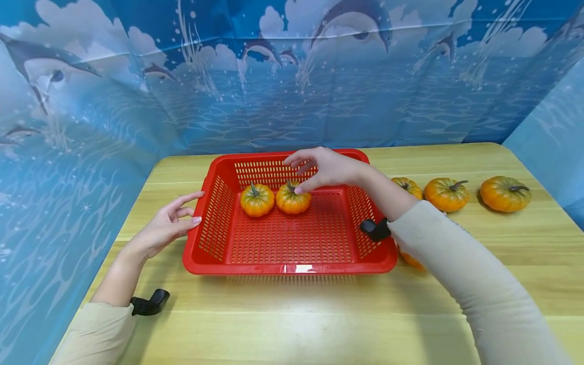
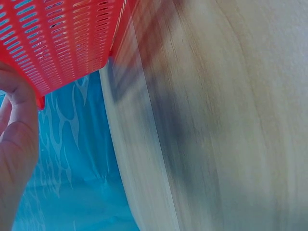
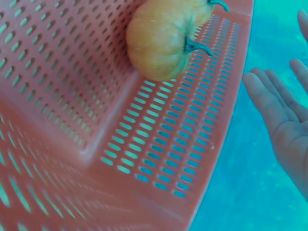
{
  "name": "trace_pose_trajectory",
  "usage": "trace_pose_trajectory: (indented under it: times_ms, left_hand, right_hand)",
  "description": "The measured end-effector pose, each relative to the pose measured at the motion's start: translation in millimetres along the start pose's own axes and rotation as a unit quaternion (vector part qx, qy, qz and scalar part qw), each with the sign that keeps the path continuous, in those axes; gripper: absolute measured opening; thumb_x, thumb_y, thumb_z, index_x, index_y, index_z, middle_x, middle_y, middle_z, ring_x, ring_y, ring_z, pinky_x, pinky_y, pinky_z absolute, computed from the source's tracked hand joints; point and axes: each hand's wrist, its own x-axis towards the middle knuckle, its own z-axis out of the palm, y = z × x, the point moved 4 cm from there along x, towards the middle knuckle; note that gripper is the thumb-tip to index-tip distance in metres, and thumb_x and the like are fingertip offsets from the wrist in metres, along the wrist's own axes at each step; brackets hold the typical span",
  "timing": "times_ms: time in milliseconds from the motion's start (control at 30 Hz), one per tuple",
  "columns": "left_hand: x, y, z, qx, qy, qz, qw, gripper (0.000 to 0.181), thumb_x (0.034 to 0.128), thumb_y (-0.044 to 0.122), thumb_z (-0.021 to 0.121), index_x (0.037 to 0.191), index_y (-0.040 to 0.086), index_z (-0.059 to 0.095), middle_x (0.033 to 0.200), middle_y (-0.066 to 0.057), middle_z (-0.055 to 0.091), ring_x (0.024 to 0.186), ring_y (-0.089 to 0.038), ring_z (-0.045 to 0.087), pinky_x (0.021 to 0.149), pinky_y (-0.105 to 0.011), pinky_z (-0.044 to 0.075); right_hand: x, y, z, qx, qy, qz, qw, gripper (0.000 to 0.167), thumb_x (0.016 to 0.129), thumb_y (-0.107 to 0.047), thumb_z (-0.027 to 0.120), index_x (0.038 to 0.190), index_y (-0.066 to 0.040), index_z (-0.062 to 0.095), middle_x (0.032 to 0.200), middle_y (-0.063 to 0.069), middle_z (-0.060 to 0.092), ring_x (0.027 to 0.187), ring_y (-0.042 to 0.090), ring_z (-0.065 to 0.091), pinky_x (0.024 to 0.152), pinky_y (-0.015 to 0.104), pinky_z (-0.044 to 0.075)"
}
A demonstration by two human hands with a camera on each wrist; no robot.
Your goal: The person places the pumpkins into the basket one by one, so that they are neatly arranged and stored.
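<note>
A red plastic basket (image 1: 292,268) with slotted walls holds two small orange pumpkins side by side, a left pumpkin (image 1: 257,203) and a right pumpkin (image 1: 293,202), stems up. My left hand (image 1: 159,230) is at the basket's left rim, fingertips and thumb touching it with the fingers loosely bent. In the left wrist view, part of that hand (image 2: 19,130) shows beside the basket's slotted wall (image 2: 62,38). Over the right pumpkin hovers my right hand (image 1: 326,167), thumb and fingers spread with nothing between them. The right wrist view shows its fingers (image 3: 272,96) apart from the pumpkins (image 3: 161,38).
On the wooden table (image 1: 296,319), right of the basket, lie more pumpkins: one at the far right (image 1: 505,194), a neighbouring pumpkin (image 1: 446,194) and others partly hidden by my right arm. A blue dolphin-print curtain (image 1: 292,101) hangs behind and along the sides.
</note>
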Motion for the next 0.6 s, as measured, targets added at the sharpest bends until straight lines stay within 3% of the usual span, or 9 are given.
trace_pose_trajectory:
  times_ms: [133, 233, 600]
  left_hand:
    - [0.1, -0.2, -0.1, -0.002, 0.001, 0.000, 1.0000, 0.058, 0.0932, 0.001, 0.052, 0.145, 0.009, 0.026, 0.096, -0.006, 0.058, 0.087, -0.018, 0.064, 0.079, -0.035, 0.054]
    - [0.1, -0.1, -0.1, -0.003, 0.003, 0.000, 1.0000, 0.058, 0.0931, 0.001, 0.052, 0.145, 0.009, 0.027, 0.096, -0.006, 0.058, 0.086, -0.018, 0.064, 0.078, -0.035, 0.054]
    - [-1.0, 1.5, 1.0, 0.001, 0.004, -0.003, 1.0000, 0.059, 0.0928, 0.002, 0.053, 0.145, 0.009, 0.027, 0.095, -0.006, 0.058, 0.086, -0.018, 0.064, 0.078, -0.035, 0.054]
  right_hand:
    - [-8.2, -10.3, -3.6, 0.002, 0.003, -0.011, 0.9999, 0.060, 0.080, -0.021, 0.074, 0.133, -0.012, 0.048, 0.131, 0.005, 0.048, 0.117, 0.023, 0.048, 0.090, 0.037, 0.048]
    - [-14.0, -14.7, -7.5, 0.005, 0.007, -0.023, 0.9997, 0.060, 0.080, -0.019, 0.074, 0.134, -0.010, 0.047, 0.132, 0.008, 0.048, 0.117, 0.023, 0.048, 0.091, 0.038, 0.048]
    - [-41.4, -20.9, -22.4, -0.002, 0.031, -0.033, 0.9990, 0.057, 0.081, -0.014, 0.073, 0.133, -0.008, 0.049, 0.131, 0.006, 0.050, 0.116, 0.019, 0.049, 0.093, 0.039, 0.047]
